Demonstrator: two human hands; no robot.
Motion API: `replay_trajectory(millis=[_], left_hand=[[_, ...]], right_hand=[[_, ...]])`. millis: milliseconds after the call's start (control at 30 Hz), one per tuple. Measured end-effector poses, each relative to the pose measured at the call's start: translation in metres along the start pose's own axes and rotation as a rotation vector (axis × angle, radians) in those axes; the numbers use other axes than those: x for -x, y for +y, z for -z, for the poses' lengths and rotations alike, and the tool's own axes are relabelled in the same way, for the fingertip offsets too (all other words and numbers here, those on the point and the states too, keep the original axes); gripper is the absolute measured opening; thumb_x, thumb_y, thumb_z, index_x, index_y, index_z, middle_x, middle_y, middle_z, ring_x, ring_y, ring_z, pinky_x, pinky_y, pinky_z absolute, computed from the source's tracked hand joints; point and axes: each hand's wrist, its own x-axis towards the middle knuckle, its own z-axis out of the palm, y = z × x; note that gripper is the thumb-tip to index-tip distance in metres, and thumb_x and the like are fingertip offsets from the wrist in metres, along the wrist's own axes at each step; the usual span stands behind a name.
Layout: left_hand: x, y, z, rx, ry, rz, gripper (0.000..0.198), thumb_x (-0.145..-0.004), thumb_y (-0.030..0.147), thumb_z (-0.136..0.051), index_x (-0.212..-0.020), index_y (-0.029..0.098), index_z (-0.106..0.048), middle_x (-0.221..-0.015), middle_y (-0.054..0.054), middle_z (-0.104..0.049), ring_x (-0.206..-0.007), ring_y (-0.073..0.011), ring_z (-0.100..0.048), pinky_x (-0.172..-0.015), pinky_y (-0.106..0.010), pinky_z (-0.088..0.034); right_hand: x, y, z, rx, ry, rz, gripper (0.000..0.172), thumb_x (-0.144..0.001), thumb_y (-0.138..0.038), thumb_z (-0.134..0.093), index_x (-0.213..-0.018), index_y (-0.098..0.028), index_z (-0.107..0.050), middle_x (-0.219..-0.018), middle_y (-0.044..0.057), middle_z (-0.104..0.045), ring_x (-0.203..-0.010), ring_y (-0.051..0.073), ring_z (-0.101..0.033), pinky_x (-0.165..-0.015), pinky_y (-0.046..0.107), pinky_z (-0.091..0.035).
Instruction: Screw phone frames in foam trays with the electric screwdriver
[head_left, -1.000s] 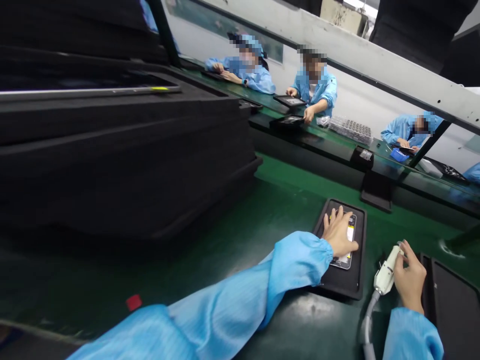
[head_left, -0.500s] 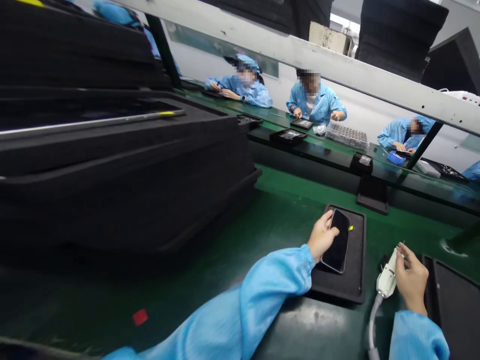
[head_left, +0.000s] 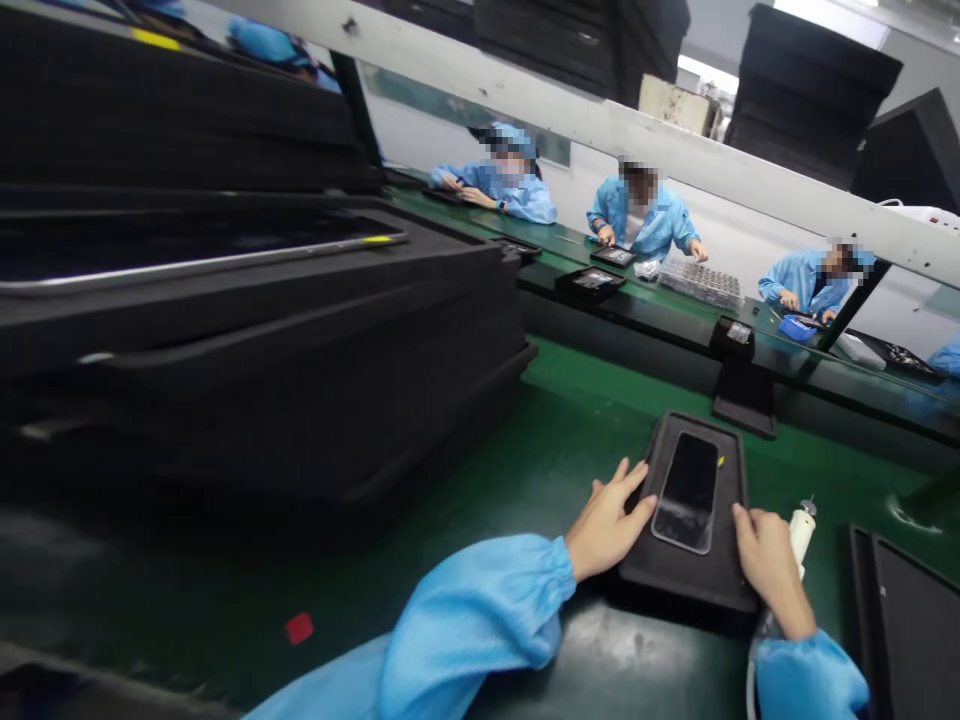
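Observation:
A smartphone (head_left: 686, 495) with a dark screen lies face up on a black foam tray (head_left: 652, 575), a small yellow tab at its right edge. My left hand (head_left: 611, 520) is open at the tray's left side, fingers spread over the rim and thumb close to the phone's edge. On the opposite side, my right hand (head_left: 772, 560) has its thumb on the tray's right edge and its other fingers curled along that side. Behind my right hand, a white handheld tool (head_left: 802, 530) with a cable is partly hidden.
Large black foam trays (head_left: 337, 380) are stacked on the left. More black trays (head_left: 915, 610) sit at the right. A red square (head_left: 299, 628) lies on the green table (head_left: 450, 600). Beyond a low divider, several people in blue work at another bench (head_left: 555, 240).
My left hand has let go of the phone, which now rests on the tray. My right hand has moved left from the white tool to the tray's right edge. The view has shifted slightly.

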Motion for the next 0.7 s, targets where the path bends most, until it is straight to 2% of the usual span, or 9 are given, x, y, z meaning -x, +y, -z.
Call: replay_trajectory(millis=[100,200,267,367,467,533,633,700], left_hand=[[-0.017,0.032,0.011,0.058,0.025,-0.076,0.053,-0.085,0.036,-0.044,-0.136,0.022,-0.045,-0.142,-0.007,-0.044,-0.140,-0.0257,-0.021,-0.114,-0.052,-0.021],[-0.032,0.057,0.027,0.081,0.045,-0.119,0.056,-0.085,0.036,-0.044,-0.138,0.021,-0.042,-0.145,-0.006,-0.040,-0.141,-0.0263,-0.018,-0.116,-0.053,-0.013],[-0.034,0.061,0.035,0.075,0.040,-0.120,0.058,-0.084,0.035,-0.043,-0.140,0.018,-0.040,-0.146,-0.007,-0.038,-0.142,-0.0278,-0.016,-0.115,-0.057,-0.006],[-0.026,0.046,0.033,0.053,0.013,-0.077,0.059,-0.084,0.032,-0.039,-0.139,0.014,-0.039,-0.147,-0.010,-0.036,-0.142,-0.0288,-0.014,-0.113,-0.061,-0.001],[-0.013,0.014,0.022,0.039,-0.008,0.001,0.057,-0.083,0.029,-0.037,-0.137,0.012,-0.042,-0.147,-0.013,-0.034,-0.143,-0.0297,-0.012,-0.111,-0.064,0.001],[-0.008,-0.006,0.014,0.050,-0.016,0.046,0.057,-0.082,0.029,-0.037,-0.135,0.007,-0.043,-0.146,-0.017,-0.035,-0.142,-0.0304,-0.013,-0.111,-0.062,0.004],[-0.006,-0.023,0.007,0.120,-0.015,0.073,0.057,-0.083,0.033,-0.040,-0.132,0.007,-0.046,-0.142,-0.019,-0.040,-0.141,-0.0294,-0.019,-0.113,-0.056,0.008],[-0.006,-0.025,0.005,0.208,0.001,0.082,0.054,-0.081,0.037,-0.046,-0.128,0.011,-0.052,-0.139,-0.017,-0.046,-0.138,-0.0300,-0.028,-0.115,-0.053,0.003]], right_hand=[[-0.016,0.000,0.034,0.017,0.039,0.000,0.047,-0.083,-0.053,-0.030,-0.048,-0.023,-0.039,-0.051,0.007,-0.054,-0.052,0.020,-0.051,-0.054,0.030,-0.031],[-0.031,-0.006,0.062,-0.016,0.087,-0.008,0.052,-0.080,-0.061,-0.033,-0.047,-0.022,-0.040,-0.047,0.004,-0.050,-0.050,0.017,-0.046,-0.051,0.028,-0.028],[-0.033,-0.011,0.066,-0.016,0.092,-0.010,0.052,-0.079,-0.061,-0.034,-0.046,-0.022,-0.039,-0.045,0.003,-0.048,-0.048,0.015,-0.045,-0.050,0.027,-0.027],[-0.021,-0.017,0.046,0.071,0.048,-0.005,0.051,-0.085,-0.055,-0.030,-0.049,-0.021,-0.043,-0.052,0.007,-0.056,-0.053,0.018,-0.051,-0.054,0.028,-0.031],[-0.004,-0.018,0.012,0.237,-0.030,-0.035,0.050,-0.091,-0.047,-0.025,-0.062,-0.019,-0.055,-0.071,0.013,-0.066,-0.069,0.024,-0.062,-0.062,0.031,-0.038],[0.003,-0.017,-0.007,0.315,-0.094,-0.080,0.050,-0.093,-0.044,-0.023,-0.072,-0.018,-0.060,-0.082,0.017,-0.068,-0.080,0.029,-0.065,-0.067,0.034,-0.042],[0.006,-0.012,-0.020,0.214,-0.152,-0.126,0.050,-0.093,-0.046,-0.026,-0.077,-0.016,-0.063,-0.087,0.020,-0.067,-0.090,0.034,-0.064,-0.076,0.039,-0.045],[0.007,-0.009,-0.021,0.096,-0.169,-0.116,0.050,-0.091,-0.048,-0.030,-0.076,-0.016,-0.064,-0.083,0.018,-0.068,-0.090,0.034,-0.064,-0.078,0.041,-0.046]])
